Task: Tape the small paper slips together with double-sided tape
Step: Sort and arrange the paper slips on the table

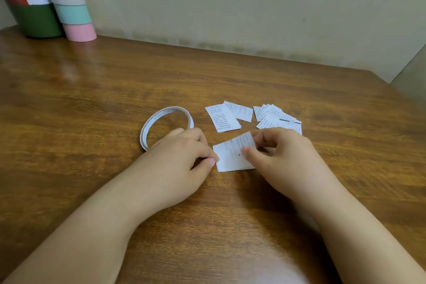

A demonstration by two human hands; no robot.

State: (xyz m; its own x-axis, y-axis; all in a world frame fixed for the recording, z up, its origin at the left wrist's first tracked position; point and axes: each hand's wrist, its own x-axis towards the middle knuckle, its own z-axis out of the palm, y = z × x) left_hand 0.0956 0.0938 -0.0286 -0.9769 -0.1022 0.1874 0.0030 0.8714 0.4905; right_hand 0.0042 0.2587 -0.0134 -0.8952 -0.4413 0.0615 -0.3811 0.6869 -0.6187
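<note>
Slip (232, 157): pinched by my left hand (184, 152) at nine o'clock, right hand (280, 147) at three; misalignment risk if either grip shifts.

Brown wood-grain surface (92, 90), glossy w/ light glare. Far left corner: dark green cylinder (34, 18) w/ red-white label, text partly cut off. Just beside it on its right, touching, a tube (71, 4) banded purple, grey, teal, pink top to bottom. Pale beige wall (230, 2) behind, scuffed along base
</note>
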